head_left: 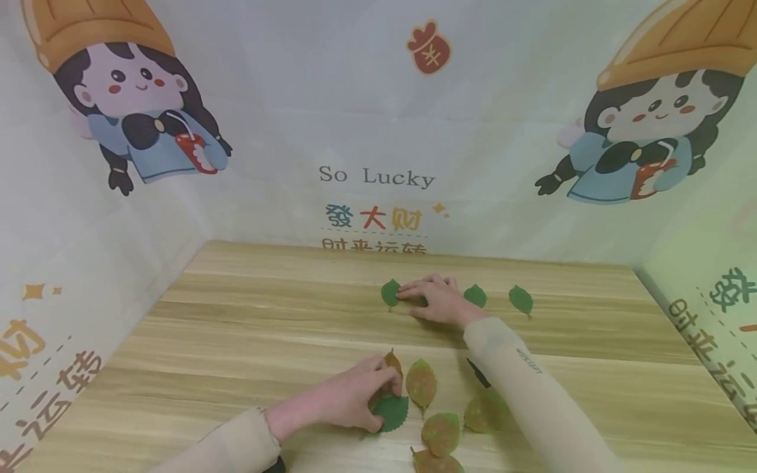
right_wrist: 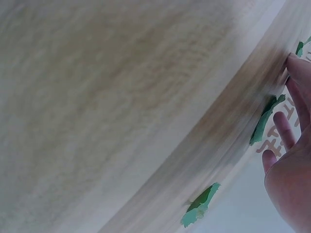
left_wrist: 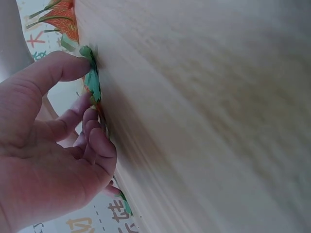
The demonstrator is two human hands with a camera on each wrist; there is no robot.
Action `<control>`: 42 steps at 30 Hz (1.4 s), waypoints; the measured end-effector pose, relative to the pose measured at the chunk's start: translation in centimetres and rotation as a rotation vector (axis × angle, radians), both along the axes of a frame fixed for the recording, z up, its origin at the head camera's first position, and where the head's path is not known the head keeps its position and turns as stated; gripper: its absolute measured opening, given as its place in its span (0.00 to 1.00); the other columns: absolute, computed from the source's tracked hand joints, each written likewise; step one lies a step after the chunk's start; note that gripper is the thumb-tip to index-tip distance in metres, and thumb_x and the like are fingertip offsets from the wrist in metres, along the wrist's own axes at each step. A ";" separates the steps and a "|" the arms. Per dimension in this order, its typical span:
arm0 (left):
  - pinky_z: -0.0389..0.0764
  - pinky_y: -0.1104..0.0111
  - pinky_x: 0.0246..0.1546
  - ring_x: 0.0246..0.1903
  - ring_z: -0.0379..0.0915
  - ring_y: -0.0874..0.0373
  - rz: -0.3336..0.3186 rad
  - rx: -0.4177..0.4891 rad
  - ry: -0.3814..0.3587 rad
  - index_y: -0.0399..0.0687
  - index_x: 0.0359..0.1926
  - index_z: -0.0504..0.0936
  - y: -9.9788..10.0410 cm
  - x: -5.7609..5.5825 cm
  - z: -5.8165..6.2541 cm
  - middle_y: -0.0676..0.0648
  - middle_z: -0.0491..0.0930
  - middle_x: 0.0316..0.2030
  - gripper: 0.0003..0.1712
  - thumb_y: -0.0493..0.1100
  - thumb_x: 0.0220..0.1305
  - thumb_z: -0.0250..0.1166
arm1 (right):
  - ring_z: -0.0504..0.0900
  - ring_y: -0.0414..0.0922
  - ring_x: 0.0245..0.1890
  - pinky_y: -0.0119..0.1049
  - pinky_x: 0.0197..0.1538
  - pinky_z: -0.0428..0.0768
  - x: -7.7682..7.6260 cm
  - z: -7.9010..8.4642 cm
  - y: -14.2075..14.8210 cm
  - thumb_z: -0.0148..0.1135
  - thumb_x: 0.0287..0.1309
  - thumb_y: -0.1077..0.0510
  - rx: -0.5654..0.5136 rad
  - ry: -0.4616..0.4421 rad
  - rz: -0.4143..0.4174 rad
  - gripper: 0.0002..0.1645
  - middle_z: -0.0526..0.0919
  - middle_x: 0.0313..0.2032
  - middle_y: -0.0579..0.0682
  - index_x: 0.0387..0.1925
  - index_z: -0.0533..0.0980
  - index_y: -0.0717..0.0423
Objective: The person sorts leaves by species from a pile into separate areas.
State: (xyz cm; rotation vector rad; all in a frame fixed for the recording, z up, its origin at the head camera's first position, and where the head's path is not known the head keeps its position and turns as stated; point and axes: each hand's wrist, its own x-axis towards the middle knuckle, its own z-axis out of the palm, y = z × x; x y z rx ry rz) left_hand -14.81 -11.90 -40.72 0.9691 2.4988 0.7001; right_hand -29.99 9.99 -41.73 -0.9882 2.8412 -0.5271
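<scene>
left hand [head_left: 357,397] pinches near green leaf [head_left: 394,414]; right hand [head_left: 439,302], fingers nearly straight, touches far row's leftmost leaf [head_left: 389,291]. light pressure should avoid creasing.

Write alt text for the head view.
A person's left hand pinches a green leaf on a wooden table while the right hand touches the leftmost of three green leaves in a row farther back. Mottled leaves lie near the left hand; a cartoon-printed backdrop rises behind.
</scene>
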 end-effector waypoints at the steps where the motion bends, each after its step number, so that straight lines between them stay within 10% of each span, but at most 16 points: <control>1: 0.71 0.77 0.42 0.42 0.64 0.66 0.001 0.001 -0.005 0.53 0.48 0.77 0.0 0.0 0.0 0.54 0.70 0.43 0.24 0.37 0.49 0.74 | 0.67 0.53 0.64 0.59 0.62 0.59 0.0 0.0 0.0 0.63 0.64 0.51 -0.001 -0.001 0.000 0.24 0.72 0.69 0.47 0.62 0.76 0.43; 32: 0.71 0.78 0.35 0.36 0.63 0.65 0.067 0.026 -0.002 0.53 0.45 0.76 -0.4 0.7 -0.1 0.53 0.67 0.41 0.26 0.31 0.44 0.73 | 0.66 0.52 0.63 0.56 0.59 0.59 0.0 -0.4 0.0 0.62 0.65 0.49 -0.026 -0.019 0.007 0.25 0.70 0.70 0.47 0.63 0.75 0.43; 42: 0.70 0.79 0.31 0.35 0.62 0.63 0.072 0.045 0.002 0.48 0.61 0.75 -2.3 1.0 0.0 0.49 0.67 0.49 0.40 0.24 0.42 0.66 | 0.65 0.54 0.66 0.59 0.62 0.58 0.0 -0.1 0.0 0.62 0.65 0.50 -0.021 -0.037 0.013 0.26 0.69 0.71 0.47 0.64 0.74 0.43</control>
